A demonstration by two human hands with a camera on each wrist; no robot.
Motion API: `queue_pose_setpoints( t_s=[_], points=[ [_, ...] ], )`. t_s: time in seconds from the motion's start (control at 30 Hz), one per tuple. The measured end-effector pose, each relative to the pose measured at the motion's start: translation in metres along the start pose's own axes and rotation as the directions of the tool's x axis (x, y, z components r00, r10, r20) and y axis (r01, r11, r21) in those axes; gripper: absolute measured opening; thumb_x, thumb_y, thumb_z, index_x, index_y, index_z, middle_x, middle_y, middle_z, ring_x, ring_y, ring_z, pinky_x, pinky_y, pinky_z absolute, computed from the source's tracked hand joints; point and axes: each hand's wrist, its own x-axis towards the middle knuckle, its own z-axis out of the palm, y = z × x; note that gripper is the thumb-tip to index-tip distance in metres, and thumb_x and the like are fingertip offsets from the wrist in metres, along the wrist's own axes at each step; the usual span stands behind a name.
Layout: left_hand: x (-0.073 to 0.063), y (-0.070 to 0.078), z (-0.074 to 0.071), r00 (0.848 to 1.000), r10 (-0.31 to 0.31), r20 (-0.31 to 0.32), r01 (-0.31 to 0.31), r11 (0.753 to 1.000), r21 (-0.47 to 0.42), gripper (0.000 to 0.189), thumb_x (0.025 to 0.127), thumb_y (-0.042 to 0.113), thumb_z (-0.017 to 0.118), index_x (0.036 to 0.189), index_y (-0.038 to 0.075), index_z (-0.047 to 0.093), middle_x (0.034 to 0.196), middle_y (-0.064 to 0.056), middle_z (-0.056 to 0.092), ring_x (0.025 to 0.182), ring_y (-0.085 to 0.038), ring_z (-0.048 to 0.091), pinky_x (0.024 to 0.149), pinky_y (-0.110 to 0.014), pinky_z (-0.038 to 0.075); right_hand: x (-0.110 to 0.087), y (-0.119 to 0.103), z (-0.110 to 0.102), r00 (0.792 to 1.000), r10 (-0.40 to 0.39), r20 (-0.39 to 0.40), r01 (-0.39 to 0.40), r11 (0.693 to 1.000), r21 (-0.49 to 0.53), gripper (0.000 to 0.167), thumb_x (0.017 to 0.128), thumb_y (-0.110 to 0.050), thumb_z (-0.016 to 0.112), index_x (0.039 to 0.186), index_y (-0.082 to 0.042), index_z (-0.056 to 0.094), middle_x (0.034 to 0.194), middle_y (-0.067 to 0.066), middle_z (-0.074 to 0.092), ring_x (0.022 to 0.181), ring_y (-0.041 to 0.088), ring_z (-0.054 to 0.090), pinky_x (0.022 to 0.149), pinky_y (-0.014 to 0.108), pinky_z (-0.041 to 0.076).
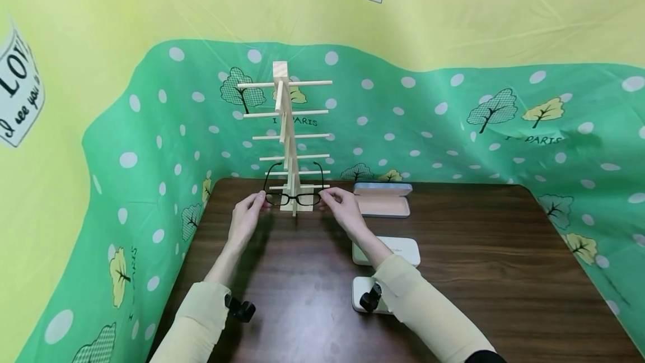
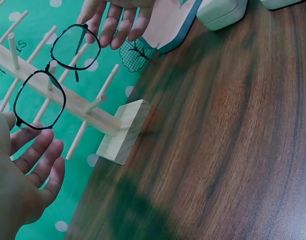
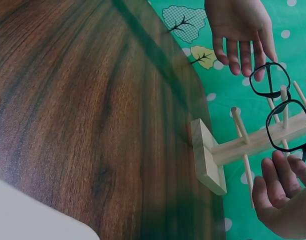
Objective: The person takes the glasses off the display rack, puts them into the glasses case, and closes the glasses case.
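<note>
Black-framed eyeglasses (image 1: 293,198) are held level between both hands, low in front of a wooden display stand (image 1: 288,144). My left hand (image 1: 246,220) pinches the left end of the frame near the hinge, with the other fingers loosely bent below. At the opposite end my right hand (image 1: 345,210) pinches the frame in the same way. The temples are unfolded and point away toward the stand's lower pegs. In the left wrist view the stand's post and pegs show through and behind the lenses (image 2: 39,100). The bridge overlaps a peg (image 3: 284,95) in the right wrist view.
Right of the stand lies an open glasses case (image 1: 383,206) with a pink lining and blue edge. Nearer me are two closed white cases (image 1: 405,248) (image 1: 360,290), partly under my right forearm. A patterned green and yellow cloth (image 1: 428,122) surrounds the dark wooden table (image 1: 478,262).
</note>
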Motion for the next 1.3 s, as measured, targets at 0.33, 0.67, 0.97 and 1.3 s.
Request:
queue_pose_setpoints(
  t_s=[0.33,0.67,0.97,1.3],
  points=[
    [-0.007,0.005,0.001,1.000,-0.014,-0.010,0.014,1.000,-0.004,0.055,0.106,0.051,0.051,0.107,0.002,0.076,0.108,-0.026,0.074,0.102,-0.041,0.071,0.096,-0.050,0.057,-0.005,-0.001,-0.002,1.000,-0.002,0.012,0.002,1.000,-0.004,0.033,0.104,-0.029,0.063,0.120,-0.002,0.071,0.109,0.027,0.074,0.103,0.040,0.072,0.072,0.022,0.056],
    [-0.023,0.010,-0.001,0.999,0.036,0.002,-0.036,0.998,0.058,0.042,0.108,0.042,0.050,0.119,0.009,0.076,0.104,-0.020,0.076,0.092,-0.025,0.073,0.086,-0.032,0.057,-0.015,-0.006,-0.009,0.999,-0.027,0.035,0.027,1.000,0.008,0.031,0.104,-0.026,0.063,0.120,-0.001,0.072,0.111,0.026,0.073,0.098,0.030,0.073,0.076,0.021,0.056],
    [-0.044,0.010,0.005,0.995,0.089,-0.039,-0.087,0.995,0.052,0.038,0.107,0.045,0.053,0.117,0.016,0.076,0.097,-0.015,0.077,0.091,-0.028,0.075,0.087,-0.034,0.060,-0.027,-0.008,-0.020,0.997,-0.039,0.065,0.041,0.999,-0.031,0.029,0.104,-0.028,0.062,0.121,-0.006,0.072,0.118,0.020,0.073,0.104,0.028,0.071,0.089,0.033,0.059],
    [-0.073,0.013,0.022,0.995,0.073,-0.070,-0.073,0.997,0.017,0.033,0.108,0.034,0.055,0.121,0.011,0.074,0.095,-0.016,0.077,0.086,-0.018,0.073,0.082,-0.024,0.057,-0.041,-0.001,-0.034,0.993,-0.035,0.110,0.030,0.999,0.043,0.036,0.105,-0.024,0.060,0.129,0.003,0.066,0.137,0.020,0.064,0.122,0.028,0.067,0.111,0.052,0.049]
  ],
)
